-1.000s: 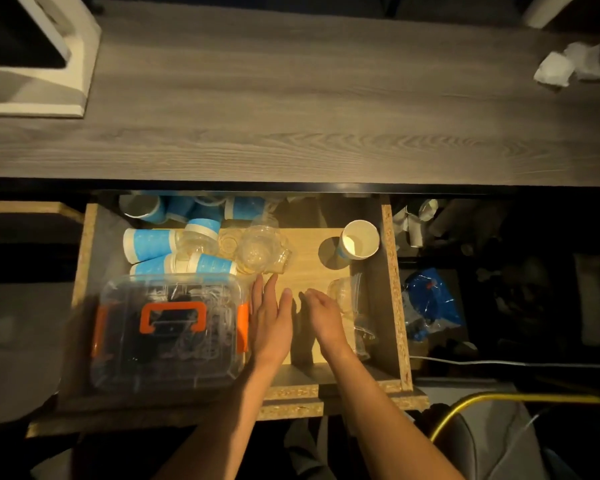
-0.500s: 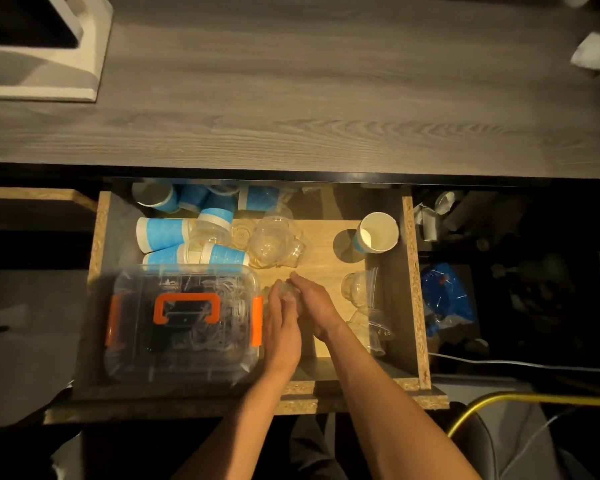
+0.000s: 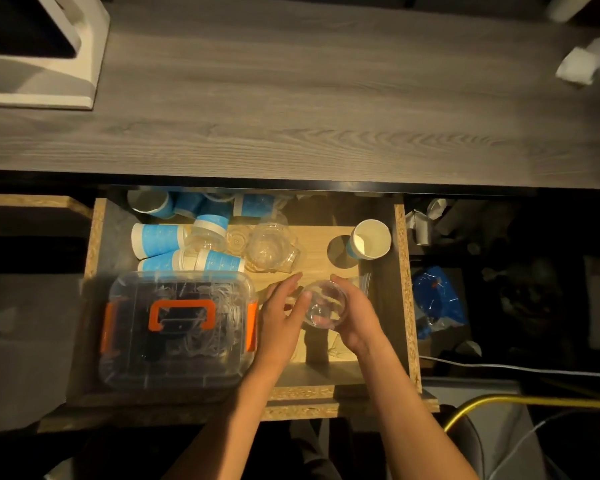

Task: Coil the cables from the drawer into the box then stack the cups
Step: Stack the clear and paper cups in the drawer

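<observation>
A dim room; a grey wood-grain counter [image 3: 291, 98] ran across the top, with the drawer [image 3: 407, 289] pulled open beneath it.

Change since one second before: both hands then lay low over the bare drawer floor, holding nothing. Now they were raised and closed together around one clear plastic cup [image 3: 324, 304], mouth facing up, above the drawer's middle. The right hand [image 3: 355, 317] gripped the cup from its right side, fingers curled round the wall. The left hand [image 3: 283, 313] touched its left rim with fingers extended; whether they curled round it could not be told.

Count: one clear cup in hand; a cluster of clear cups [image 3: 267, 245] at the drawer's back, number not determinable; at least six blue-and-white paper cups [image 3: 160, 240] lying tumbled at back left; one paper cup [image 3: 371, 239] upright at back right. One clear lidded box [image 3: 177, 327] with an orange handle sat at the drawer's left, just beside the left hand, coiled cables [image 3: 215, 299] visible inside.

Outside the drawer: one blue bag [image 3: 437, 299] to the right, one yellow cable [image 3: 499, 401] below, crumpled white tissue [image 3: 582, 65] on the counter.
</observation>
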Demonstrator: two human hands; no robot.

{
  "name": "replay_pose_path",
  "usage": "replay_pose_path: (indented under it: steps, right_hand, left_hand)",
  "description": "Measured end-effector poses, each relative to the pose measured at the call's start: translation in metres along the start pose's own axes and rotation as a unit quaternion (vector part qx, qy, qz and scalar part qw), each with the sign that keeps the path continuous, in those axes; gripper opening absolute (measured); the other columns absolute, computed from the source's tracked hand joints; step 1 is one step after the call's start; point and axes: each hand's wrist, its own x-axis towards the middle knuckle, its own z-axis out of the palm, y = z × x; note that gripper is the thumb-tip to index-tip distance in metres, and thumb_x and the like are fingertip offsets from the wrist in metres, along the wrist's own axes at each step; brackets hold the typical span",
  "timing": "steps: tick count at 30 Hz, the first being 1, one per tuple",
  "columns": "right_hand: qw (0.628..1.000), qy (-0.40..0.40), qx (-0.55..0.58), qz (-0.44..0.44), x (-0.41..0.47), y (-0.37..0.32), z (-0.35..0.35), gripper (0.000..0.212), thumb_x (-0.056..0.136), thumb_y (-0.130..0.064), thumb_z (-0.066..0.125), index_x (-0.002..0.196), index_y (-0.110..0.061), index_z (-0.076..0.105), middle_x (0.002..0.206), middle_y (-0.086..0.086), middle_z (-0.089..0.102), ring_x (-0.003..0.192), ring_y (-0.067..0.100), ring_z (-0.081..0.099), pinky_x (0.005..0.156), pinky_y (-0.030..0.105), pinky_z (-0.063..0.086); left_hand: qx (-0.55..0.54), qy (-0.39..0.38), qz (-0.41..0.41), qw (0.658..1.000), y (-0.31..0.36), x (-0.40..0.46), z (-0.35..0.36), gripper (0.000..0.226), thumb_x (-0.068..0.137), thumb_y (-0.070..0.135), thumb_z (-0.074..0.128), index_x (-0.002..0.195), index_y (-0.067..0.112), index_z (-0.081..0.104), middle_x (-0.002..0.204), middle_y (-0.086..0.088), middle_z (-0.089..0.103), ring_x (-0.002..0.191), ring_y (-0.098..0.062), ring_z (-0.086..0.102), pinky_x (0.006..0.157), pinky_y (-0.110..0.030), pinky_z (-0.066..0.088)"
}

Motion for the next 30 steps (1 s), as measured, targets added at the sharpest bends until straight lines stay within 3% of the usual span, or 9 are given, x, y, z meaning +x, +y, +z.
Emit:
replay_pose_path:
  steps: [3,9,12,17,19,21,23,26,30]
  right_hand:
    - [0.999,-0.018,0.007,0.038,-0.011,-0.012,0.009,0.021,0.096,-0.032,0.056,0.097,-0.013,0.065,0.081,0.006,0.072,0.083,0.023,0.069,0.092,0.049,0.053]
    - [0.992,0.107,0.066,0.011,-0.01,-0.016,0.033,0.034,0.101,-0.044,0.042,0.087,-0.017,0.057,0.086,0.007,0.066,0.083,0.023,0.064,0.08,0.038,0.05]
    - [0.994,0.106,0.026,-0.009,-0.01,-0.015,0.056,0.039,0.102,-0.044,0.04,0.081,-0.016,0.057,0.08,0.004,0.064,0.079,0.02,0.062,0.073,0.035,0.047]
    - [0.986,0.106,-0.107,-0.068,0.008,-0.014,0.09,0.04,0.1,-0.039,0.045,0.076,-0.015,0.065,0.08,0.005,0.071,0.082,0.023,0.068,0.082,0.043,0.056]
    - [0.967,0.145,-0.161,-0.136,0.027,-0.008,0.094,0.025,0.095,-0.031,0.058,0.079,-0.015,0.068,0.083,0.002,0.07,0.086,0.024,0.067,0.082,0.043,0.057]
    - [0.938,0.174,-0.234,-0.189,0.042,-0.003,0.1,0.014,0.09,-0.029,0.065,0.096,-0.017,0.07,0.098,0.001,0.068,0.092,0.022,0.064,0.078,0.035,0.053]
    - [0.892,0.21,-0.341,-0.21,0.056,0.002,0.105,0.031,0.089,-0.037,0.067,0.116,-0.022,0.064,0.115,0.004,0.061,0.097,0.018,0.059,0.077,0.029,0.049]
    - [0.833,0.245,-0.448,-0.213,0.07,0.008,0.11,0.044,0.091,-0.045,0.064,0.13,-0.027,0.058,0.124,0.007,0.054,0.113,0.025,0.055,0.083,0.035,0.05]
    - [0.836,0.259,-0.447,-0.183,0.081,0.016,0.109,0.038,0.092,-0.039,0.065,0.127,-0.025,0.062,0.123,0.008,0.054,0.112,0.027,0.057,0.082,0.035,0.049]
  left_hand:
    - [-0.123,-0.077,-0.022,0.989,0.023,0.001,0.003,0.043,0.095,0.048,0.042,0.137,0.041,0.048,0.142,0.011,0.052,0.13,0.0,0.048,0.097,-0.01,0.043]
    - [-0.233,-0.1,-0.077,0.964,0.031,0.005,-0.002,0.035,0.1,0.041,0.044,0.129,0.036,0.063,0.135,0.006,0.063,0.122,-0.016,0.061,0.105,-0.039,0.045]
    - [-0.256,-0.056,-0.081,0.962,0.027,0.005,-0.022,0.033,0.102,0.032,0.042,0.125,0.029,0.066,0.129,-0.001,0.067,0.121,-0.027,0.062,0.093,-0.042,0.054]
    - [-0.192,0.053,-0.073,0.977,0.033,0.019,-0.065,0.028,0.102,0.037,0.044,0.111,0.037,0.071,0.119,0.005,0.07,0.111,-0.021,0.067,0.094,-0.052,0.054]
    - [-0.171,0.098,-0.084,0.977,0.037,0.027,-0.086,0.028,0.103,0.035,0.043,0.104,0.034,0.072,0.109,0.006,0.072,0.103,-0.021,0.07,0.082,-0.05,0.06]
    - [-0.168,0.128,-0.079,0.974,0.037,0.033,-0.103,0.029,0.105,0.028,0.042,0.105,0.025,0.071,0.105,0.001,0.072,0.093,-0.02,0.073,0.067,-0.043,0.062]
    - [-0.154,0.149,-0.074,0.974,0.038,0.037,-0.115,0.027,0.104,0.022,0.045,0.109,0.013,0.071,0.095,0.003,0.072,0.085,-0.013,0.072,0.06,-0.036,0.061]
    - [-0.15,0.159,-0.085,0.972,0.035,0.045,-0.126,0.024,0.102,0.022,0.049,0.101,0.017,0.073,0.087,0.007,0.071,0.086,-0.014,0.071,0.07,-0.044,0.062]
    - [-0.168,0.18,-0.092,0.965,0.027,0.051,-0.136,0.027,0.1,0.029,0.053,0.084,0.026,0.074,0.086,-0.001,0.074,0.09,-0.023,0.071,0.082,-0.049,0.06]
